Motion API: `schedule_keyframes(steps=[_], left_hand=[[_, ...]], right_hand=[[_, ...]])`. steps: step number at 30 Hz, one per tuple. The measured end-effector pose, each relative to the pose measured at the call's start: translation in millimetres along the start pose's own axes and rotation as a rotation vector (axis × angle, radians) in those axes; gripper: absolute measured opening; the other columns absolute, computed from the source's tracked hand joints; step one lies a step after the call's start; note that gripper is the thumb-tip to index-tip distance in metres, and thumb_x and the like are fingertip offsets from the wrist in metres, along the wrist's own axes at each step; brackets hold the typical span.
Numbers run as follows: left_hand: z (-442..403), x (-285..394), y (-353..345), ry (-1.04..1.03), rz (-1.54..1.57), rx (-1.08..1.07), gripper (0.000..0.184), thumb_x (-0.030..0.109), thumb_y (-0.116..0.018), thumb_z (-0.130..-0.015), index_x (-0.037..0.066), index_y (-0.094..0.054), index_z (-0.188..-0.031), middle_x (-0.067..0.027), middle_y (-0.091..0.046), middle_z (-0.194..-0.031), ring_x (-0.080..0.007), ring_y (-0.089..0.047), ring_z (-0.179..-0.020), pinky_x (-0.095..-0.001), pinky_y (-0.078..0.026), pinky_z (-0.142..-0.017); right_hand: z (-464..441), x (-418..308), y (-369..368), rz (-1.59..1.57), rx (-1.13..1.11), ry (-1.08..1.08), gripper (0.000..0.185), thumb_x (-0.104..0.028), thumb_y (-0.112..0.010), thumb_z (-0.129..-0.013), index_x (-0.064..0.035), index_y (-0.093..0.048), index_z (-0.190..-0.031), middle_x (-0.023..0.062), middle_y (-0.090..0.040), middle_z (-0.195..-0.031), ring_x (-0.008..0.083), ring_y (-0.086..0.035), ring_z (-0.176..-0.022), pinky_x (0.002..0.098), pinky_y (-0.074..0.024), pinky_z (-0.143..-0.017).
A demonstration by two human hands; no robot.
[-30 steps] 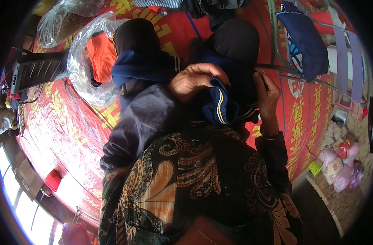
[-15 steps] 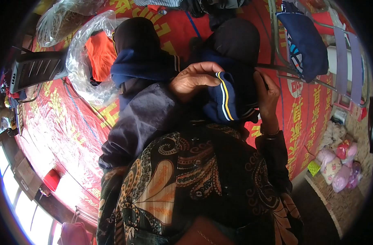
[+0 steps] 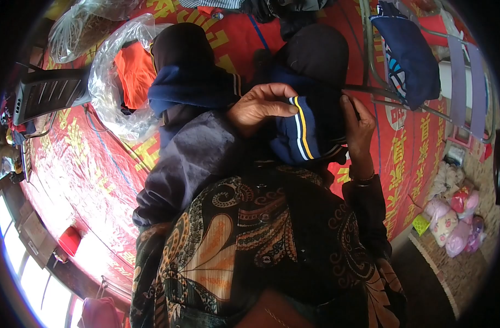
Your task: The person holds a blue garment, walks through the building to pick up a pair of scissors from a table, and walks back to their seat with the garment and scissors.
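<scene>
A navy knit garment piece with white and yellow stripes lies over my right thigh. My left hand pinches its striped ribbed edge between thumb and fingers. At the right side of the same dark cloth is my right hand, its fingers curled against the fabric; their tips are partly lost against the dark cloth. More navy cloth with pale stripes rests across my left thigh. A small white bit shows beside the garment, near my right wrist.
To the left, a clear plastic bag holds orange cloth, near a black chair. A folded navy garment lies on a metal-framed chair at right. Red printed sheeting covers the floor. Small stuffed bags sit at far right.
The striped edge has turned flatter and more of its face shows, with the stripes shifted slightly. Both hands stay nearly in place.
</scene>
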State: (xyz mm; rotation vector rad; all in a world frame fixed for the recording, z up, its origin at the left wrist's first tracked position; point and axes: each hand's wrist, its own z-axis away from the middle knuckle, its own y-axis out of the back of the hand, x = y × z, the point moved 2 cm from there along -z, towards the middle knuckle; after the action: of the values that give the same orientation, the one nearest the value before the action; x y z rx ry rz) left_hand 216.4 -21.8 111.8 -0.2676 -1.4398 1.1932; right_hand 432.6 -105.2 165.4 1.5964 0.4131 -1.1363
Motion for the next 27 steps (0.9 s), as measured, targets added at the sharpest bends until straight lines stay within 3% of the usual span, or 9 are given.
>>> schedule_keyframes(steps=[27], left_hand=[[1.9,-0.3,-0.5,0.012,0.019,0.007,0.017,0.002,-0.067,-0.081,0.003,-0.064,-0.098,-0.0022,-0.066,-0.093,-0.0107,-0.06,-0.089,-0.0251,-0.044,-0.086]], right_hand=[[0.7,-2.3,-0.5,0.011,0.013,0.036,0.02,-0.008,-0.063,-0.089,0.0049,-0.066,-0.105,0.0062,-0.065,-0.086,0.0091,-0.058,-0.081,0.0223,-0.0459,-0.072]])
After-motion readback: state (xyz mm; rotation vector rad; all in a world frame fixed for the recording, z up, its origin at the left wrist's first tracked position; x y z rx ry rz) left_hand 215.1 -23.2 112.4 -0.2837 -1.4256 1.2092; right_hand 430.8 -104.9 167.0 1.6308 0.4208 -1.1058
